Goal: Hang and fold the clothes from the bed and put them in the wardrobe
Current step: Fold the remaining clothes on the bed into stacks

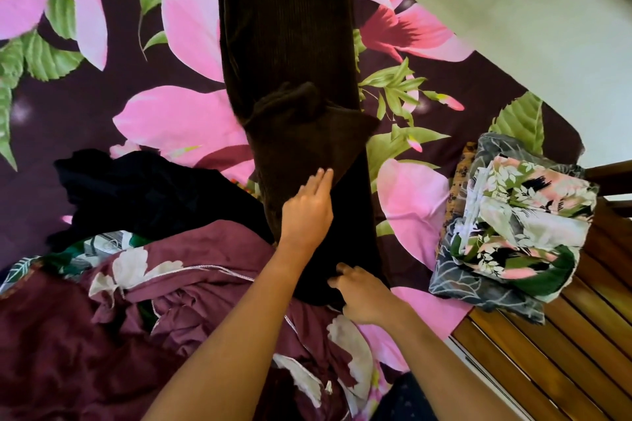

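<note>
In the head view, the brown ribbed garment lay stretched lengthwise down the flowered bedsheet, one part already turned over on itself around its middle. The left hand rested flat on its near half with fingers straight and together, pressing the cloth down. The right hand was at the garment's near end, fingers curled onto the edge and apparently pinching it, though the dark cloth hid the grip itself.

Left of the garment lay a crumpled black garment. Nearer than that was a maroon flowered heap, which touched the brown garment's near end. To the garment's right, well apart, a folded floral pile sat at the bed's edge over wooden slats.

The ribbed knit looked soft, limp and fairly thick, so it would probably sag and stretch if lifted by one point. The near hem corners seemed the best hold, with the flat hand keeping the crease.
</note>
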`<action>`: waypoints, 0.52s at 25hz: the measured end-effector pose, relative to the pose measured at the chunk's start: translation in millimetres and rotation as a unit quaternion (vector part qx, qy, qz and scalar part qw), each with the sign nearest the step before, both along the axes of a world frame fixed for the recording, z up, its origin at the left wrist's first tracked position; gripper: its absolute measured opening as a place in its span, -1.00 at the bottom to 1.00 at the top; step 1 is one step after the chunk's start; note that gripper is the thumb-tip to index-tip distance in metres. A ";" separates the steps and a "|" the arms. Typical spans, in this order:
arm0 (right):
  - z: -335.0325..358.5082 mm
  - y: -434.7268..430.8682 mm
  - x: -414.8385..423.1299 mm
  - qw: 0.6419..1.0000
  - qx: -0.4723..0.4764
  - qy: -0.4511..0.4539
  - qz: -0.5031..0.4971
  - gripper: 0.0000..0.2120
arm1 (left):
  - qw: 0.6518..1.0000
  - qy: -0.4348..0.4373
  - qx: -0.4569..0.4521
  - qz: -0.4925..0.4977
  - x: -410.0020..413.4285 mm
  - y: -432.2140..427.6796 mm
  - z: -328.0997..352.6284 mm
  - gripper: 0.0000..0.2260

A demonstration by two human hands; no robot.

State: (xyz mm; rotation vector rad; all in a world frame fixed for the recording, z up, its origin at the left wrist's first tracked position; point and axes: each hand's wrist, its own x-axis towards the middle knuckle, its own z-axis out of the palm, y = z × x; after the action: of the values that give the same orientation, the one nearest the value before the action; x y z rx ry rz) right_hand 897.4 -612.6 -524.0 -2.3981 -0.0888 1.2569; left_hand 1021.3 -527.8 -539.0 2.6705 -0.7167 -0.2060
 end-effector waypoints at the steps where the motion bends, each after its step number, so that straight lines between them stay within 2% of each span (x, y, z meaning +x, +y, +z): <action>1: -0.1 -0.6 0.8 1.000 0.004 0.000 -0.001 -0.52 | 0.998 0.049 0.039 -0.007 -7.0 -0.5 -0.3 -0.64; 3: -0.3 -1.8 1.5 1.000 0.014 -0.004 -0.006 -0.56 | 0.983 0.136 0.120 -0.023 -16.2 1.6 -10.6 -0.56; 5: -2.0 -3.1 1.4 1.000 0.020 -0.006 -0.015 -0.59 | 0.981 0.138 0.127 -0.039 -16.4 4.0 -16.5 -0.50; 8: -2.0 -4.4 1.1 0.999 0.023 -0.003 -0.024 -0.60 | 0.989 0.120 0.074 -0.042 -15.7 0.9 -18.1 -0.47; 11: 3.9 -5.3 4.0 0.999 0.033 -0.012 -0.027 -0.58 | 0.973 0.221 0.024 -0.055 -16.4 4.5 -17.7 -0.53; 13: 11.5 -7.4 5.7 0.998 0.046 -0.031 -0.033 -0.58 | 0.957 0.284 -0.042 -0.029 -18.0 14.2 -17.0 -0.56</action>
State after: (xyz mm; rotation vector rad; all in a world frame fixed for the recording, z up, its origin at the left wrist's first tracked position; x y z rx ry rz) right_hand 903.1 -620.0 -512.5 -2.3416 -0.0825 1.1241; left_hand 1003.3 -513.6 -556.0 2.3286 -0.5915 -0.8920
